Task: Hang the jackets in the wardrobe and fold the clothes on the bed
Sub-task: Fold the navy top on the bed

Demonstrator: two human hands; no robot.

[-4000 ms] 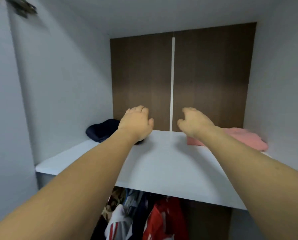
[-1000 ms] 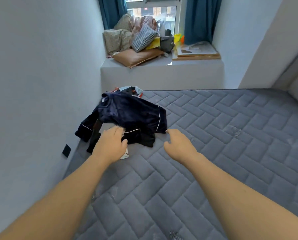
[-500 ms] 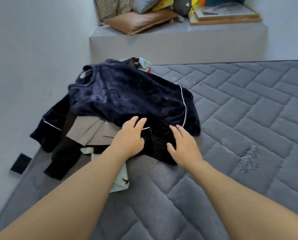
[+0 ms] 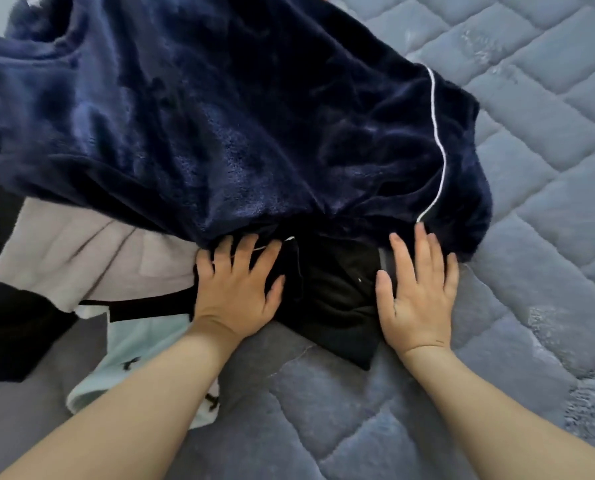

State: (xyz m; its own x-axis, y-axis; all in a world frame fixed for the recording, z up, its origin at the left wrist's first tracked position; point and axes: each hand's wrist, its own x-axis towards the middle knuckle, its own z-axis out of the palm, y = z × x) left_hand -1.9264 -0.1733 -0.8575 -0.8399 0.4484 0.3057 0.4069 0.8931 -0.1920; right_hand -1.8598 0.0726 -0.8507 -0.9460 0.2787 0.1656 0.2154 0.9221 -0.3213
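left hand (image 4: 236,289) lying flat, fingers spread, reaching under navy fleece garment (image 4: 220,116) | right hand (image 4: 419,289) pressing palm-down, fingers straight, touching black garment (image 4: 337,292) on bed (image 4: 548,237)

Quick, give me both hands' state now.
Left hand: open, flat on the black garment.
Right hand: open, flat on it too.

Clothes heaped on the quilted grey bed (image 4: 531,237)

A plush navy garment with white piping (image 4: 237,116) drapes over the heap; under its near edge lie a black garment (image 4: 334,299), a pale grey piece (image 4: 81,258) and a mint one (image 4: 140,355).
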